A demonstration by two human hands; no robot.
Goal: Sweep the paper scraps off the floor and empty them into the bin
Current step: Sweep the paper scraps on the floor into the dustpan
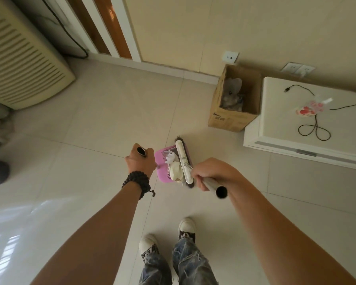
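My left hand (141,161) has a closed grip around the top of the dustpan's dark handle (141,151), whose open end points up at me, and a string of dark beads (138,183) wraps that wrist. My right hand (211,174) is closed in a grip on the grey broom handle (216,187), its hollow end toward the camera. Between the two hands the pink dustpan (161,161) sits low over the tiled floor (103,120) — whether it touches the tiles I cannot tell. The paper scraps (174,166), white and cream, lie bunched inside it, and the broom head (183,162), white with dark bristles, presses against them along the pan's right side. Beyond the pan, up and to the right, the cardboard bin (232,112) stands open against the wall with crumpled rubbish already in it — well apart from the pan. Just beside the bin is a white table (286,120) carrying a black cable (314,128) and a red-and-white packet (310,106). A cream louvred appliance (19,62) stands at the far left. My two sneakers (185,227) and faded jeans show below my arms.
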